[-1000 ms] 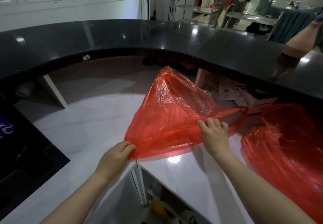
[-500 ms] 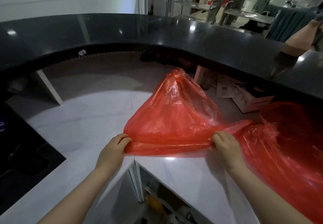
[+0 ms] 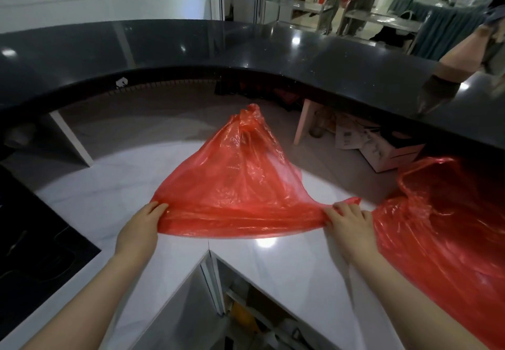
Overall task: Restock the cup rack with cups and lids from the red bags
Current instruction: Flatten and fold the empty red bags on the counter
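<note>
An empty red plastic bag [image 3: 240, 185] lies spread in a flat triangle on the white counter [image 3: 114, 191], its tied tip pointing away from me. My left hand [image 3: 142, 224] pinches its near left corner. My right hand [image 3: 347, 221] pinches its near right corner, and the near edge is pulled taut between them. A second red bag [image 3: 442, 218], bulkier and crumpled, lies on the counter to the right, touching my right forearm. No cups, lids or cup rack are in view.
A raised curved black countertop [image 3: 246, 54] runs behind the white counter. A black surface [image 3: 32, 243] sits at the left edge. Cardboard boxes [image 3: 382, 147] lie under the black ledge at the right. Another person's arm [image 3: 459, 54] rests on the black top.
My right hand slid rightward along the bag's near edge, stretching the bag out flat and wide. My left hand kept its hold on the left corner.
</note>
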`<action>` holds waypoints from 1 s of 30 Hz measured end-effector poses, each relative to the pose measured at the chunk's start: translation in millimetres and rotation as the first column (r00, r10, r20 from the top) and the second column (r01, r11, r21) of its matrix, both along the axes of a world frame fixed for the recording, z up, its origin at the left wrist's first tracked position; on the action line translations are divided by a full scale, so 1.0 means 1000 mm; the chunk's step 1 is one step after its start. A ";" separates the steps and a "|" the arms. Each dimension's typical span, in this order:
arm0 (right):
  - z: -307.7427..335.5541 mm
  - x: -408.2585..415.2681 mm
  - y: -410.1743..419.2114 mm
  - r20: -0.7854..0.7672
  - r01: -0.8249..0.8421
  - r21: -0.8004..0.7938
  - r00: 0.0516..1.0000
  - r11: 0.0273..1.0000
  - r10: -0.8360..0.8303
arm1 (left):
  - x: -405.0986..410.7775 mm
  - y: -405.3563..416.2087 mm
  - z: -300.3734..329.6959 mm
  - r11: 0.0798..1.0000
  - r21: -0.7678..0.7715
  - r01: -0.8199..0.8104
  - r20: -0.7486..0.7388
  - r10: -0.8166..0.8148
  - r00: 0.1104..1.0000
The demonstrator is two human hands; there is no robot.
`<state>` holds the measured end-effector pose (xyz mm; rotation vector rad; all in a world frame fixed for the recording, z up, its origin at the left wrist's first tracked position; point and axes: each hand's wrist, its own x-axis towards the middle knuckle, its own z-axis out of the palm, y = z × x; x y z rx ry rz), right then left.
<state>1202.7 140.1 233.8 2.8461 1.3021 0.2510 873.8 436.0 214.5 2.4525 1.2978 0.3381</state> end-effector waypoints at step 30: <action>0.052 -0.047 0.085 -0.189 -0.108 0.589 0.945 0.801 0.266 | 0.066 -0.006 0.030 0.971 -0.021 0.239 -0.015 -0.239 0.971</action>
